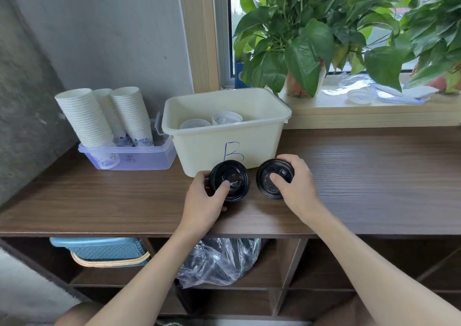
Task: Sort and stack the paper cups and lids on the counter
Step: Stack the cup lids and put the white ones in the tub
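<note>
Left hand [204, 198] gripped one black lid [235, 176], thumb across its face, tilted above the wooden counter [374, 176] just before the cream bin [212, 146] marked B; right hand [299, 183] pinched a second black lid [267, 176], close beside the first.

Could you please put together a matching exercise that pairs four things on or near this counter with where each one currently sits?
Things:
1. paper cups
2. white lids
3. black lids
4. potted plant

Places:
A. on the windowsill
B. inside the cream bin
C. gripped by the left hand and the right hand
D. stacked in the purple tray

Pairs: 1-D, 2-B, 3-C, 4-A.
</note>
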`<state>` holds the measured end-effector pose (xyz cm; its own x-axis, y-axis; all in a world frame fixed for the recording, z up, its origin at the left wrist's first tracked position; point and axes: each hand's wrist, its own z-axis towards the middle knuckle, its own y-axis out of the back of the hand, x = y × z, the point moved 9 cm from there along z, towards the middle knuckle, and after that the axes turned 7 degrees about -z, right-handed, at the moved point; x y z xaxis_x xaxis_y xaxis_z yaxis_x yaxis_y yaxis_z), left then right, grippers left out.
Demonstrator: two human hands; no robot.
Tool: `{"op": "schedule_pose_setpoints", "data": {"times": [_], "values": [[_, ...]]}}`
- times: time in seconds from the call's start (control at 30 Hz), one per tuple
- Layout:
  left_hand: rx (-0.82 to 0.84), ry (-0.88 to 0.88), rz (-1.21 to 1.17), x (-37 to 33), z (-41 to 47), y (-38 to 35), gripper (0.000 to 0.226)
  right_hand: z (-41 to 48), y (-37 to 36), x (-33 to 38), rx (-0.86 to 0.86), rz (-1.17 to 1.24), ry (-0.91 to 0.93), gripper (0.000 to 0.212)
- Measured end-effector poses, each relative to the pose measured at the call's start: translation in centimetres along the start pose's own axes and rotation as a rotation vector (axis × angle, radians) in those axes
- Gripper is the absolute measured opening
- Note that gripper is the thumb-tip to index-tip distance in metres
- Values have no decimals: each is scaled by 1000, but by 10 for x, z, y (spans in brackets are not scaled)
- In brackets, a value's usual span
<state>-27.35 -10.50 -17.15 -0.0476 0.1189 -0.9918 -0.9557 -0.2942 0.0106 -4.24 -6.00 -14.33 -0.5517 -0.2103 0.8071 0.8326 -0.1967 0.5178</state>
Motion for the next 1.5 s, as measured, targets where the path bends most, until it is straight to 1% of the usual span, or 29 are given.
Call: {"op": "schedule_pose_setpoints", "data": {"times": [0.1, 0.17, 0.23, 0.33, 0.43, 0.5, 0.53, 0.6, 0.63, 0.77, 0.9, 1.13, 1.23, 1.33, 1.37, 1.43, 1.5], "values": [[-3, -4, -4, 1, 1, 1, 24, -3, -1, 18, -3, 150, 49, 37], [33, -17, -4, 0, 1, -1, 37, -5, -10, 31, 20, 218, 86, 37], [83, -53, -13, -4, 0, -4, 41, -7, -20, 42, 32, 246, 110, 37], [98, -100, -8, -10, 0, -3, 34, -8, -34, 53, 34, 244, 135, 38], [99, -110, -36, -11, 0, -2, 26, -9, -45, 59, 75, 274, 166, 37], [105, -99, -62, -11, 0, -2, 26, -10, -52, 62, 107, 287, 173, 35], [116, -79, -85, -11, -1, -2, 33, -11, -55, 64, 123, 295, 175, 34], [142, -36, -129, -9, -2, -1, 59, -12, -61, 66, 160, 326, 180, 32], [150, -32, -133, -9, -3, -1, 64, -12, -63, 68, 176, 343, 182, 31], [134, -70, -88, -9, -2, -1, 54, -13, -69, 71, 203, 375, 194, 26], [130, -84, -70, -7, 0, 0, 57, -12, -71, 68, 177, 404, 186, 23], [108, -48, -97, -3, 2, 4, 61, -10, -73, 70, 130, 472, 186, 27], [96, -87, -34, -4, 2, 4, 50, -12, -76, 73, 148, 467, 204, 26], [49, -133, 58, -8, 2, 7, 42, -13, -84, 72, 213, 401, 206, 19], [36, -155, 74, -10, 2, 8, 42, -13, -87, 72, 246, 395, 195, 20], [23, -201, 97, -14, 1, 10, 43, -12, -90, 69, 310, 413, 156, 28], [29, -229, 111, -17, -1, 9, 45, -10, -89, 66, 332, 409, 130, 38]]}}
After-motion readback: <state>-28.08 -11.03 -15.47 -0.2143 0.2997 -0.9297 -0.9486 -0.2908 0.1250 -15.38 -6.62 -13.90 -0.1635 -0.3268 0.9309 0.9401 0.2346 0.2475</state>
